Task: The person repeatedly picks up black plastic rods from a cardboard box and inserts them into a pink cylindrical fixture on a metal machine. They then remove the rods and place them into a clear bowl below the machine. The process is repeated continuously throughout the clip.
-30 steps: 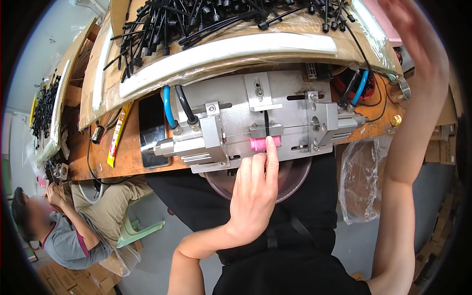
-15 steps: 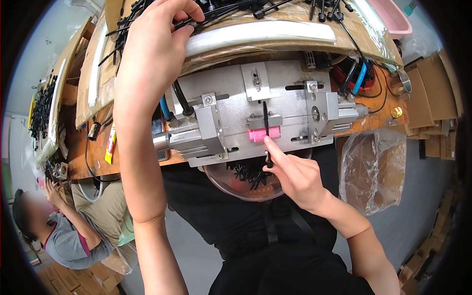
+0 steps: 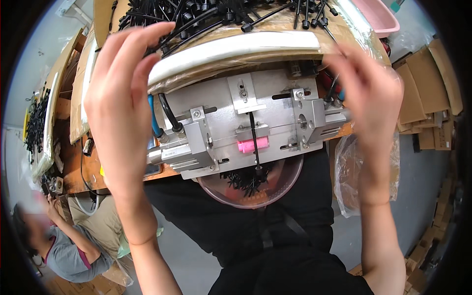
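Note:
A thin black rod [image 3: 254, 142] with a wider end lies across the metal fixture [image 3: 196, 157], over a pink ribbed cylinder [image 3: 260, 143]; neither hand touches it. My left hand [image 3: 120, 78] is raised at the left, its fingers curved and apart beside a heap of black rods [image 3: 196, 14] with knobbed ends. Whether a fingertip touches a rod there is hard to see. My right hand [image 3: 366, 86], smeared by motion, hovers over the fixture's right end, thumb and fingers apart, near rods hanging over the cardboard edge. No held thing shows in it.
A clear bowl [image 3: 287, 182] holding black pieces sits below the fixture's front edge. Metal cylinders with blue and black hoses [image 3: 169, 113] flank the plate. A pink tub [image 3: 378, 19] and cardboard boxes [image 3: 423, 88] stand right. Another person [image 3: 73, 246] sits at the left.
My right hand has let go of the black rod on the fixture and moved up and right. My left hand has drawn back left from the heap. The view has shifted slightly.

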A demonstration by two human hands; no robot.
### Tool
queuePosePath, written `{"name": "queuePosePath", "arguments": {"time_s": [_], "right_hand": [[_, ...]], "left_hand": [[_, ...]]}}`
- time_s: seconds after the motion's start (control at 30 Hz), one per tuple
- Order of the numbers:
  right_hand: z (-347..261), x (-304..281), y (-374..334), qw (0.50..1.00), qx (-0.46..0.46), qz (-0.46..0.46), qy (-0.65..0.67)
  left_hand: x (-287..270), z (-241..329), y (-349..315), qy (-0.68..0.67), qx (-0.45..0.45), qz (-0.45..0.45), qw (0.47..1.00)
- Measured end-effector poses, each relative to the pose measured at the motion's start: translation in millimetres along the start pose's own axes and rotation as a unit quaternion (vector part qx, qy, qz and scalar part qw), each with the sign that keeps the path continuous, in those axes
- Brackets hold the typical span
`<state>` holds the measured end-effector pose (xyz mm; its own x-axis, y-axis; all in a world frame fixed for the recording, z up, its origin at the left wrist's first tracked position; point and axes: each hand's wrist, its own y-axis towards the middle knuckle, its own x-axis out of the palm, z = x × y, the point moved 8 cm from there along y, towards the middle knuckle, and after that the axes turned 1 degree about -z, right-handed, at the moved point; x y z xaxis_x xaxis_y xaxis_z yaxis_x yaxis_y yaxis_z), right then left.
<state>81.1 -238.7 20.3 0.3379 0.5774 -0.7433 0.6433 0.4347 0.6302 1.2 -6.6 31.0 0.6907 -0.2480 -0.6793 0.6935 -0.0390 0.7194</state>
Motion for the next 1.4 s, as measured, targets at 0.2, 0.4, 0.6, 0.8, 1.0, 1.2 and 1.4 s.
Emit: {"name": "queuePosePath", "arguments": {"time_s": [0.2,0.4,0.6,0.8,1.0,1.2,1.4], "right_hand": [[25,24,85,0.957,0.019,-0.244,-0.158],[22,-21,86,0.956,0.276,-0.001,0.094],[57,-53,31,0.951,0.033,0.080,0.298],[-10,-8,-64,0.933,-0.004,0.011,0.360],[-57,57,-130,0.960,-0.062,-0.088,0.259],[-62,84,-135,0.957,-0.061,-0.112,0.261],[-62,79,-131,0.960,-0.056,-0.135,0.239]], "left_hand": [[11,62,-76,-0.076,-0.057,-0.043,0.995],[65,109,-138,-0.078,-0.114,-0.158,0.978],[88,116,-139,-0.024,-0.109,-0.195,0.974],[85,110,-142,-0.045,-0.138,-0.209,0.967],[50,104,-137,-0.096,-0.201,-0.172,0.960],[42,103,-143,-0.100,-0.195,-0.171,0.961],[42,97,-139,-0.130,-0.199,-0.165,0.957]]}}
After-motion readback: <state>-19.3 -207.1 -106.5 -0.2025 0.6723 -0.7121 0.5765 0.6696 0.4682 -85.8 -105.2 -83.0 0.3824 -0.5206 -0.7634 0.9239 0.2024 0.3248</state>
